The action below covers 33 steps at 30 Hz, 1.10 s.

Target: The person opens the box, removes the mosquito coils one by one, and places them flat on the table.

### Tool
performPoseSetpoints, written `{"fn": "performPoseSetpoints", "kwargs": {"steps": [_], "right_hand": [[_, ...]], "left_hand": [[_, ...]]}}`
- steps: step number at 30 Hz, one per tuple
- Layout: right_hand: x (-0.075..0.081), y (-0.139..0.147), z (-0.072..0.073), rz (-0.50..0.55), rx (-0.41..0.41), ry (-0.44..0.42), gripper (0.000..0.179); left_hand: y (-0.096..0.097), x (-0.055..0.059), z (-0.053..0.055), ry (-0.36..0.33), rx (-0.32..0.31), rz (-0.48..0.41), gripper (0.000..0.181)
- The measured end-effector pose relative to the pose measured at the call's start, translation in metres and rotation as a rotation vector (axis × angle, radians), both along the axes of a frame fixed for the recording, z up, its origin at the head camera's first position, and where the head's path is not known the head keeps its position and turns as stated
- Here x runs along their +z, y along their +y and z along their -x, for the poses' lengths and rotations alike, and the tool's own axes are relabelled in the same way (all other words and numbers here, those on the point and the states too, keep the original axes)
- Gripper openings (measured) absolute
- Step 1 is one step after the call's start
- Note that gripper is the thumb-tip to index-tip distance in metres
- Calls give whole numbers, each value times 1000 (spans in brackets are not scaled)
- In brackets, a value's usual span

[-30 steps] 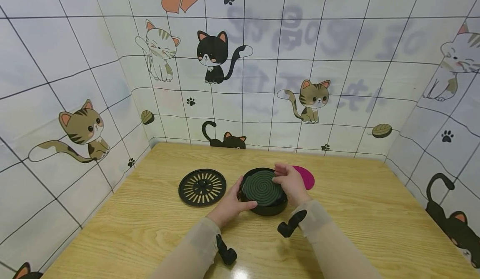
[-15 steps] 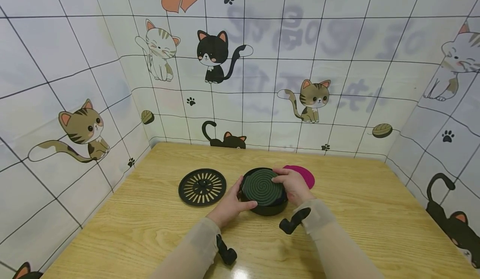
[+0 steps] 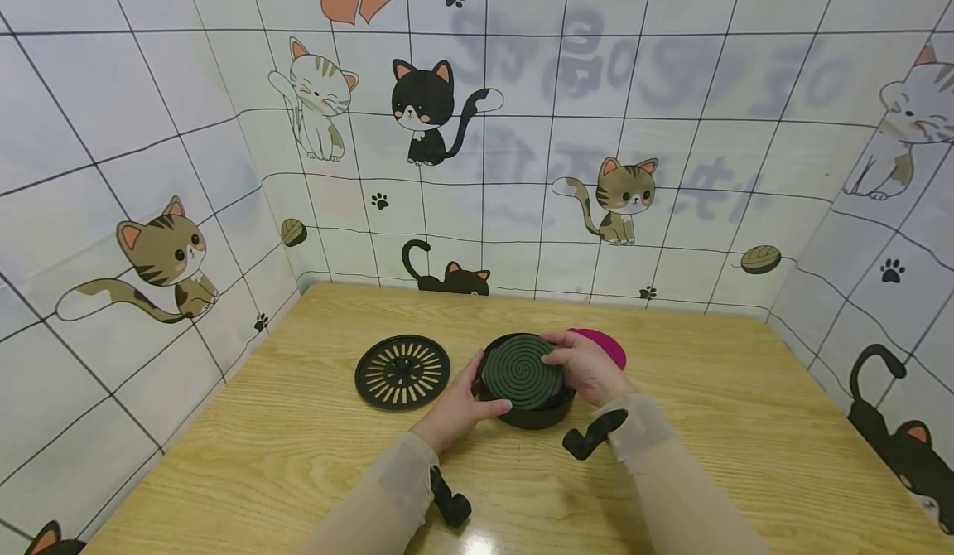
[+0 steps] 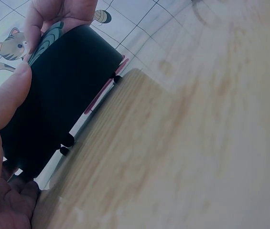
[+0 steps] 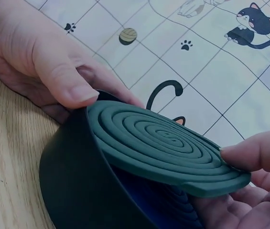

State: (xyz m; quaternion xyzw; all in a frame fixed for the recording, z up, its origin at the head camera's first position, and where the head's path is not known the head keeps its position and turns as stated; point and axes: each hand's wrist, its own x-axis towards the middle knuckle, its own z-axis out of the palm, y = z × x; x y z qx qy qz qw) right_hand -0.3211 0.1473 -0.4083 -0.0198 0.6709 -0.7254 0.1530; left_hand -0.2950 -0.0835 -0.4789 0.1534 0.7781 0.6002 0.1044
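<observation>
A green mosquito coil (image 3: 522, 371) lies in the mouth of a round black holder (image 3: 531, 418) with a deep wall. My left hand (image 3: 460, 406) grips the holder's left side, its thumb at the rim in the right wrist view. On the opposite side my right hand (image 3: 591, 366) pinches the edge of the coil between thumb and fingers. The right wrist view shows the coil (image 5: 168, 143) tilted, its pinched side raised out of the holder (image 5: 77, 167). Below it, dark blue spiral ridges show inside. Small round feet stick out under the holder (image 4: 68, 90) in the left wrist view.
A black slotted lid (image 3: 402, 373) with a small raised centre lies to the left of the holder. Behind the right hand is a flat magenta disc (image 3: 607, 349), partly hidden. A wooden table (image 3: 283, 456) carries everything, with cat-patterned walls (image 3: 514, 149) around it.
The right hand's raised fingers have come down onto the coil's edge and now pinch it. The right wrist has shifted slightly right. The left hand has stayed in place.
</observation>
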Motion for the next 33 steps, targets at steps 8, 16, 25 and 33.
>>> {"fn": "performPoseSetpoints", "kwargs": {"steps": [8,16,25,33], "right_hand": [[0,4,-2,-34,43,2,55],[-2,4,-3,-54,53,-4,53],[-2,3,-3,-31,43,-15,59],[-4,4,-2,-36,-1,-1,54]], "left_hand": [[0,0,0,-1,-3,-6,107],[0,0,0,0,-9,-13,107],[0,3,-2,-3,-9,-18,106],[0,4,-2,6,-11,-8,107]]}}
